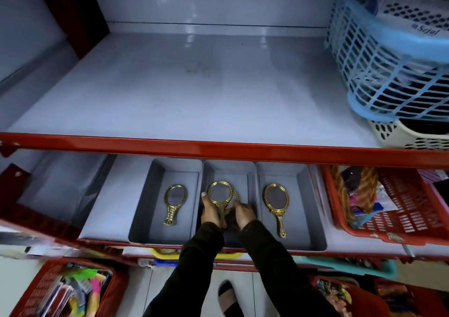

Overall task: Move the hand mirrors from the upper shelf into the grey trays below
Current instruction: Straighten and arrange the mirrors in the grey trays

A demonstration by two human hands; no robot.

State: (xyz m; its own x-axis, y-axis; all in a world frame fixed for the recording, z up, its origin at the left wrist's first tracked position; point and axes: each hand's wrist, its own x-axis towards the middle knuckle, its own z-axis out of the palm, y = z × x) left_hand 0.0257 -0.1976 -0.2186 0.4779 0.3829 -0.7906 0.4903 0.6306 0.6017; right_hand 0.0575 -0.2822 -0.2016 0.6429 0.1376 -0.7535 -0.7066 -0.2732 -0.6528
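**Three grey trays, one mirror in each, both hands in the middle one**

Two dark-sleeved arms reach up from the bottom edge of the view, over a striped sock (227, 297) on the pale floor, with a red basket of bright packets (65, 290) at the lower left. The left hand (211, 209) is closed around the handle of the middle gold hand mirror (220, 195), thumb up along the left of its round frame. The right hand (244, 213) rests just beside that handle with its fingers curled; whether its grip has hold of the mirror I cannot tell. This mirror lies in the middle grey tray (228, 168), its glass toward the tray's far wall.

On the lower shelf (114, 195) the three trays stand side by side, walls touching. The left grey tray (155, 171) holds a gold oval hand mirror (174, 201), handle toward the shelf's front edge. The right grey tray (301, 190) holds another gold oval hand mirror (276, 201), lying the same way. At the right end of this shelf sits a red mesh basket (398, 209) of mixed goods.

Farther up, past its red front edge, the upper shelf (170, 93) shows bare white board; at its right end a blue lattice basket (388, 73) rests atop a white perforated basket (408, 134).
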